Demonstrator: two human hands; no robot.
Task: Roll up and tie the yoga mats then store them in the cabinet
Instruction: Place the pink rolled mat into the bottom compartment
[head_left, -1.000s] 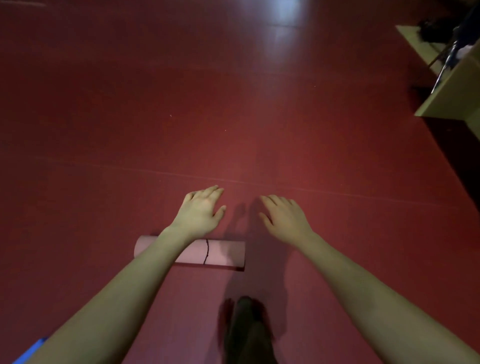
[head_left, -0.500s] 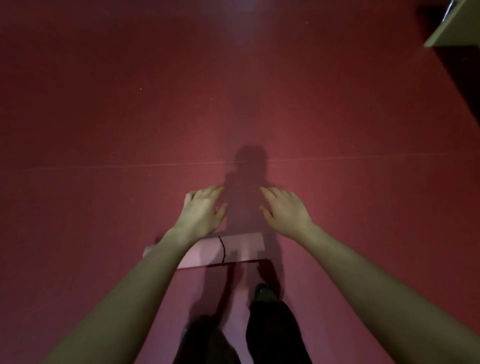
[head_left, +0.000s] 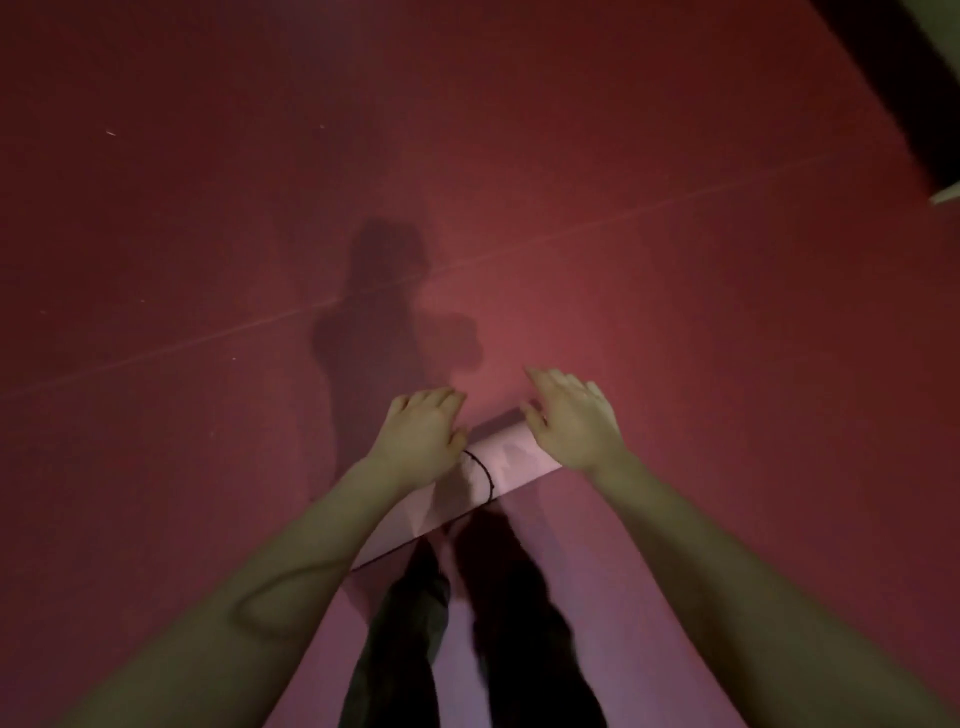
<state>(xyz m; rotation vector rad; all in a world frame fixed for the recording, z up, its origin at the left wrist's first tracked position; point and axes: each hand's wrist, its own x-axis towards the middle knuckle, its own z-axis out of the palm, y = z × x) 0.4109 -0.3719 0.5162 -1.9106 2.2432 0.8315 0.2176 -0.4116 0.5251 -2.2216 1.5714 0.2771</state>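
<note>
A rolled pink yoga mat (head_left: 511, 457) lies on the red floor, tilted with its right end farther away. A thin dark cord (head_left: 485, 473) is tied around its middle. Both my hands hover above it, palms down, fingers spread and relaxed. My left hand (head_left: 421, 439) is over the mat's left half and hides part of it. My right hand (head_left: 574, 421) is over the mat's right end. Neither hand grips anything; whether they touch the mat I cannot tell.
The red floor (head_left: 208, 208) spreads all around, with a faint seam line running across it. My dark-trousered legs (head_left: 467, 623) stand just behind the mat. A dark gap and a pale furniture edge (head_left: 945, 195) show at the far right.
The view tilted down and turned; the mat now lies diagonally and closer under my hands. Both hands have come lower toward the roll. The pale furniture has slid out to the right edge.
</note>
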